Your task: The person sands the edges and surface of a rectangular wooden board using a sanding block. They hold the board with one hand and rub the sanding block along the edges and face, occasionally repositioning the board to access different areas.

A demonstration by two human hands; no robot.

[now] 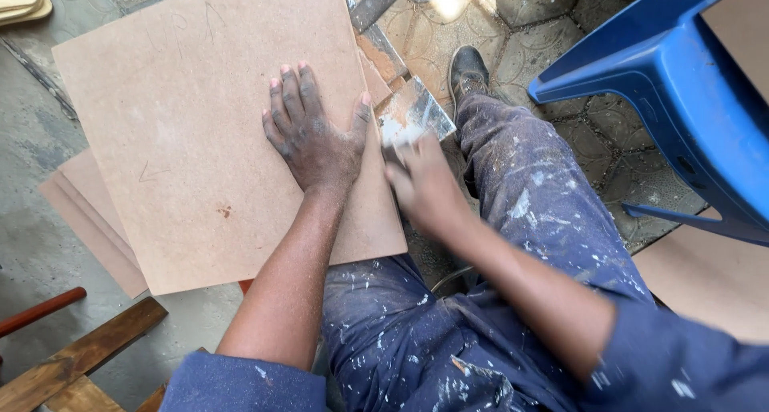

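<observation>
- The left hand [312, 136] lies flat, fingers spread, on the top board [208, 124]; the board rests on the person's lap over a stack of boards.
- The right hand [424, 184] grips a putty knife [415, 116] at the board's right edge.
- The board's face looks bare; I judge the filling barely begun.

Worker in paint-flecked dark blue overalls

Both blue sleeves are pushed up above the elbows, leaving the forearms bare; the left hand [314, 136] and right hand [424, 189] wear no gloves and carry a film of pale dust. The trouser legs are spattered all over with white and grey specks and smears, thickest at the knee and thigh. One foot wears a scuffed, dusty black shoe [468, 69].
</observation>
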